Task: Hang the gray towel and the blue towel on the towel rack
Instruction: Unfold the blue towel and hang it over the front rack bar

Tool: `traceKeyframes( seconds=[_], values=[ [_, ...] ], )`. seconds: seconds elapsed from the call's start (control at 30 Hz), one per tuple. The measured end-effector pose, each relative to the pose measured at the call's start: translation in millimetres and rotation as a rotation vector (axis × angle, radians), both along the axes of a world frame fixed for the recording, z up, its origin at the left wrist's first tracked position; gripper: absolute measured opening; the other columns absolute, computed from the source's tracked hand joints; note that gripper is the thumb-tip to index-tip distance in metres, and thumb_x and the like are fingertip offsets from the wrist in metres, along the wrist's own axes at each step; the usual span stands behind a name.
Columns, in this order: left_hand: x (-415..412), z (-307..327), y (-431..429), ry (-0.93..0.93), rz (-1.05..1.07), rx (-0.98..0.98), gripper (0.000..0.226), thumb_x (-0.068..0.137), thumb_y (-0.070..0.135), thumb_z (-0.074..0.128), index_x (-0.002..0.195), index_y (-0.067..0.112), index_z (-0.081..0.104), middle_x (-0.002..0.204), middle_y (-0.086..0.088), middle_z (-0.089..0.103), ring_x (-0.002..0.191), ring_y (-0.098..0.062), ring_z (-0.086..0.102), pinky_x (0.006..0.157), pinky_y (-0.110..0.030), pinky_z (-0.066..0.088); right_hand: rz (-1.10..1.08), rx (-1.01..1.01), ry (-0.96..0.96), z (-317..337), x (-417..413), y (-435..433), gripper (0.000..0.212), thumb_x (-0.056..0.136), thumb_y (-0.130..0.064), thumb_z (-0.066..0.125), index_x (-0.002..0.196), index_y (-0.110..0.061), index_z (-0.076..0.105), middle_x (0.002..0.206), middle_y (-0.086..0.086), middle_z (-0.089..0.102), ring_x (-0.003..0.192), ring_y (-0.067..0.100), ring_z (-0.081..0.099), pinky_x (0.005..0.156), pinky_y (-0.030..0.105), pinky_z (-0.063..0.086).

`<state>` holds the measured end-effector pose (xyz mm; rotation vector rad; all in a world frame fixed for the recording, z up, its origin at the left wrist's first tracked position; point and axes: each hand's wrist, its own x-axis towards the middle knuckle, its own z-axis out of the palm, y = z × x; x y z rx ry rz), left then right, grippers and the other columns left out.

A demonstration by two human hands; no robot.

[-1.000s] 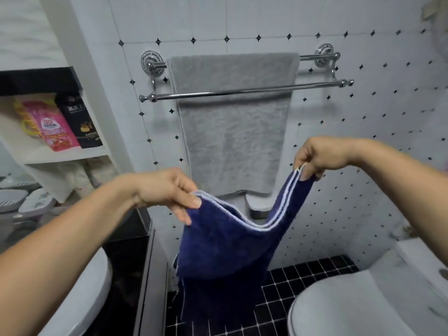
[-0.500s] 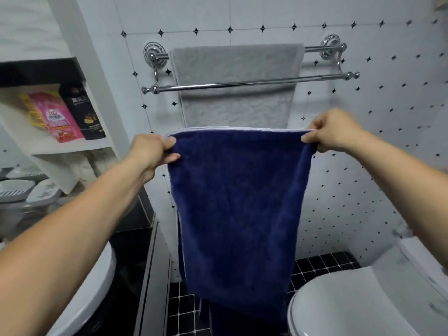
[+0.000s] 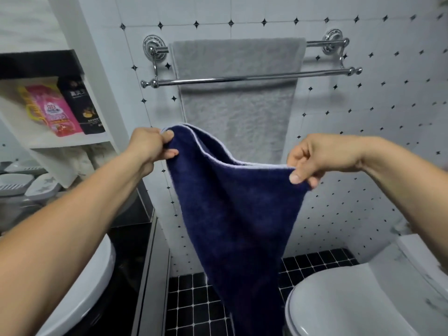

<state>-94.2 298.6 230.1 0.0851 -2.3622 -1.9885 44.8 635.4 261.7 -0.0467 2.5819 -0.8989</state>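
The gray towel [image 3: 237, 107] hangs over the back bar of the chrome towel rack [image 3: 315, 74] on the tiled wall. Its front bar is bare. Below the rack I hold the blue towel [image 3: 237, 214] by its upper corners. My left hand [image 3: 150, 146] pinches the left corner. My right hand [image 3: 315, 161] pinches the right corner, a little lower. The white-trimmed top edge sags between my hands, and the cloth hangs down toward the floor.
A white toilet [image 3: 351, 301] stands at the lower right. A white basin [image 3: 92, 282] on a black counter sits at the lower left. Shelves on the left hold a pink pouch [image 3: 55, 110] and a black pouch [image 3: 82, 105]. Black floor tiles [image 3: 191, 301] lie below.
The blue towel was stretched flat and taut half a second ago. Now my hands sit lower and its top edge sags into a fold.
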Motion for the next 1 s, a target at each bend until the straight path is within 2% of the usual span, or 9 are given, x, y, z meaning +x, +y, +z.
traceKeyframes(
  seconds=[0.1, 0.17, 0.23, 0.3, 0.37, 0.5, 0.6, 0.73, 1.0],
  values=[
    [2.1, 2.0, 5.8, 0.078, -0.020, -0.007, 0.018, 0.092, 0.012, 0.061, 0.076, 0.006, 0.056, 0.072, -0.009, 0.057, 0.038, -0.014, 0.059, 0.050, -0.021, 0.055, -0.358, 0.355, 0.380, 6.6, -9.9, 7.7, 0.013, 0.073, -0.013, 0.079, 0.080, -0.008, 0.069, 0.064, 0.011, 0.073, 0.061, 0.023, 0.071, 0.067, 0.032, 0.058],
    [3.1, 3.1, 14.0, 0.132, -0.039, -0.072, 0.014, 0.092, 0.014, 0.061, 0.083, 0.003, 0.060, 0.072, -0.010, 0.056, 0.044, -0.016, 0.058, 0.058, -0.026, 0.055, -0.194, 0.304, 0.254, 6.3, -5.8, -3.0, 0.023, 0.071, -0.016, 0.082, 0.087, -0.011, 0.068, 0.060, 0.006, 0.072, 0.058, 0.021, 0.071, 0.057, 0.025, 0.054],
    [2.8, 4.4, 15.9, 0.137, -0.016, -0.058, 0.013, 0.092, 0.016, 0.061, 0.085, 0.005, 0.059, 0.070, -0.009, 0.056, 0.046, -0.017, 0.059, 0.063, -0.030, 0.055, 0.014, 0.044, 0.014, 7.7, 4.0, -19.4, 0.031, 0.066, -0.016, 0.086, 0.090, -0.013, 0.067, 0.056, 0.002, 0.069, 0.053, 0.019, 0.067, 0.058, 0.023, 0.053],
    [0.1, 6.5, 12.2, 0.124, 0.006, -0.009, 0.015, 0.092, 0.014, 0.060, 0.078, 0.008, 0.056, 0.068, -0.007, 0.054, 0.042, -0.014, 0.058, 0.059, -0.027, 0.054, -0.070, 0.079, 0.147, 8.3, -3.4, -13.7, 0.026, 0.068, -0.014, 0.085, 0.088, -0.011, 0.068, 0.054, 0.002, 0.068, 0.052, 0.019, 0.066, 0.060, 0.030, 0.055],
    [0.6, 5.6, 10.2, 0.116, -0.011, -0.013, 0.015, 0.092, 0.013, 0.060, 0.079, 0.007, 0.056, 0.069, -0.008, 0.054, 0.042, -0.014, 0.057, 0.057, -0.024, 0.054, -0.290, 0.324, 0.341, 10.6, -11.2, -4.2, 0.018, 0.071, -0.014, 0.082, 0.084, -0.009, 0.070, 0.057, 0.006, 0.071, 0.056, 0.020, 0.070, 0.064, 0.031, 0.056],
    [2.4, 7.8, 12.3, 0.115, 0.007, -0.003, 0.024, 0.094, 0.013, 0.058, 0.070, 0.008, 0.057, 0.068, -0.007, 0.057, 0.052, -0.020, 0.056, 0.060, -0.024, 0.054, -0.102, 0.048, 0.101, 3.3, -8.7, -15.7, 0.014, 0.071, -0.007, 0.081, 0.070, -0.009, 0.068, 0.052, 0.005, 0.066, 0.049, 0.016, 0.064, 0.058, 0.027, 0.054],
    [0.9, 13.8, 5.3, 0.117, 0.039, 0.045, 0.028, 0.094, 0.012, 0.058, 0.066, 0.012, 0.054, 0.064, -0.004, 0.055, 0.048, -0.018, 0.054, 0.052, -0.020, 0.053, -0.322, 0.153, 0.318, 2.1, -18.1, -4.4, 0.017, 0.071, -0.007, 0.081, 0.071, -0.006, 0.064, 0.043, 0.002, 0.062, 0.039, 0.013, 0.062, 0.051, 0.020, 0.049],
    [1.6, 13.1, -4.2, 0.114, 0.030, 0.033, 0.024, 0.093, 0.011, 0.059, 0.069, 0.012, 0.055, 0.066, -0.004, 0.056, 0.040, -0.013, 0.053, 0.048, -0.018, 0.053, -0.459, 0.109, 0.373, 6.6, -23.7, 8.8, 0.018, 0.071, -0.005, 0.081, 0.080, 0.000, 0.066, 0.041, 0.004, 0.060, 0.034, 0.013, 0.058, 0.040, 0.016, 0.046],
    [3.3, 9.4, -7.2, 0.100, -0.012, 0.039, 0.021, 0.092, 0.012, 0.061, 0.072, 0.011, 0.056, 0.066, -0.004, 0.059, 0.039, -0.012, 0.057, 0.048, -0.018, 0.053, -0.484, 0.175, 0.422, 9.6, -31.9, 15.6, 0.018, 0.069, -0.010, 0.083, 0.073, -0.009, 0.066, 0.061, 0.015, 0.070, 0.044, 0.018, 0.065, 0.063, 0.032, 0.056]
  ],
)
